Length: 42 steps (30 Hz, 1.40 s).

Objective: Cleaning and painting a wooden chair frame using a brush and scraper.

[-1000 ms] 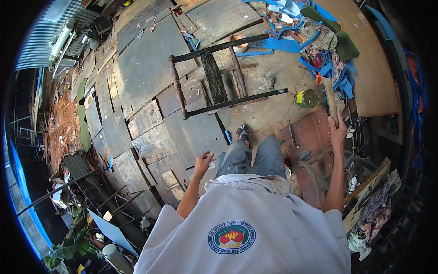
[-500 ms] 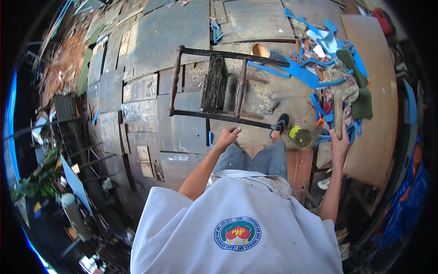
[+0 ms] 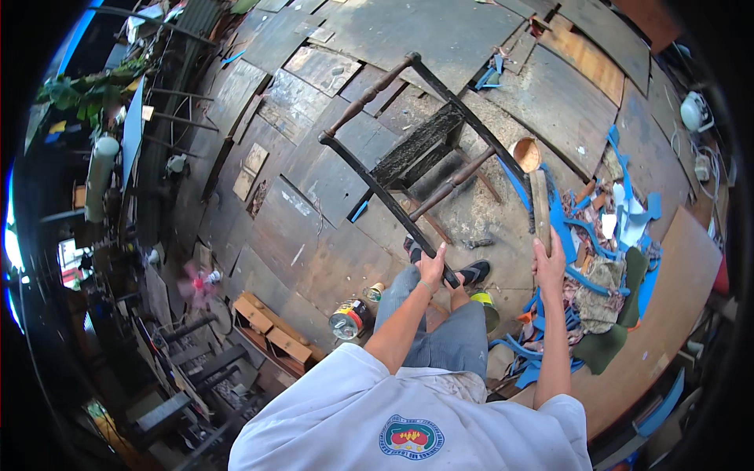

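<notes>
A dark wooden chair frame (image 3: pixel 360 171) with turned spindles lies over the patchwork floor ahead of me, tilted from far left to near right. My left hand (image 3: pixel 431 269) is wrapped round the near end of its left rail, thumb on top. To the right, my right hand (image 3: pixel 549 263) grips the lower end of a pale brown wooden strip (image 3: pixel 539 206), held upright beside the far end of the frame's right rail. Whether strip and rail touch, I cannot tell. A rough black crosspiece (image 3: pixel 420 147) spans the middle of the frame.
Blue strips, cloth scraps and green pieces form a heap (image 3: pixel 597 275) on the right, by a brown board (image 3: pixel 667 314). A round tan bowl (image 3: pixel 525 154) stands past the frame. Near my legs are a clear jar (image 3: pixel 350 320), a yellow-green container (image 3: pixel 485 311) and a wooden drawer unit (image 3: pixel 275 330).
The view has turned. My left hand, free of the frame before, now grips its rail. My right hand has brought the wooden strip from over the scrap heap to beside the frame.
</notes>
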Each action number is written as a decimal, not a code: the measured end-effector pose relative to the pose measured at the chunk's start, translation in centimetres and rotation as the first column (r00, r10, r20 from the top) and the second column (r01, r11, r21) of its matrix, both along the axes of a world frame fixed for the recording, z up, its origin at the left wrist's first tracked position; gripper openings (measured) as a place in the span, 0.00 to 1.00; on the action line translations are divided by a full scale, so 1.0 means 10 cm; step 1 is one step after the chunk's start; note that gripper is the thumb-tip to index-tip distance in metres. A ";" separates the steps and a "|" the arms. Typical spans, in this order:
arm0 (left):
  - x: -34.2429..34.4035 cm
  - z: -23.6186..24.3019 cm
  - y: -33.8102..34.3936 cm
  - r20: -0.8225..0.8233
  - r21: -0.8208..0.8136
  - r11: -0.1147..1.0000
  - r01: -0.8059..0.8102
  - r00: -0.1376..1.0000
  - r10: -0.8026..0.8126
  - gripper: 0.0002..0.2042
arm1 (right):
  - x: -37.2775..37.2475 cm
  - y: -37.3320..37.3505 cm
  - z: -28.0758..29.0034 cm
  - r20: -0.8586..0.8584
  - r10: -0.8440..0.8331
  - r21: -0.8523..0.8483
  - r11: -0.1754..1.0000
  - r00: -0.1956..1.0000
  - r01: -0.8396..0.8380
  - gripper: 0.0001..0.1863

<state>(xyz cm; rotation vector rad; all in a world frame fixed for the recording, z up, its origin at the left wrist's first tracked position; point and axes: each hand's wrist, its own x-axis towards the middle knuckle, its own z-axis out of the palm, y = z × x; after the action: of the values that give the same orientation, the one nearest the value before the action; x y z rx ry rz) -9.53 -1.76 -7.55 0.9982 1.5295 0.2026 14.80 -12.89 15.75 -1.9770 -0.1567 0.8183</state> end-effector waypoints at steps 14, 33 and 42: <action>0.90 0.83 -0.16 -0.358 0.124 0.933 -0.338 0.861 0.360 0.18 | 0.68 2.64 0.18 0.569 0.752 -0.354 0.589 0.332 -0.726 0.27; 0.72 0.88 -0.21 -0.396 0.134 0.890 -0.435 0.800 0.450 0.14 | 0.37 3.81 0.06 0.543 0.829 -0.469 0.428 0.129 -0.773 0.22; 0.94 0.83 -0.19 -0.394 0.173 0.890 -0.421 0.799 0.454 0.16 | 0.69 4.73 0.07 0.681 0.720 -0.599 0.445 -0.131 -0.665 0.21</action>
<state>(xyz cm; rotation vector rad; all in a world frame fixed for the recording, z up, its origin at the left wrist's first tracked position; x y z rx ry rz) -0.08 -3.68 0.75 0.7573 2.1686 0.3924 21.75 34.46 16.49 -2.0651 -2.1385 0.1150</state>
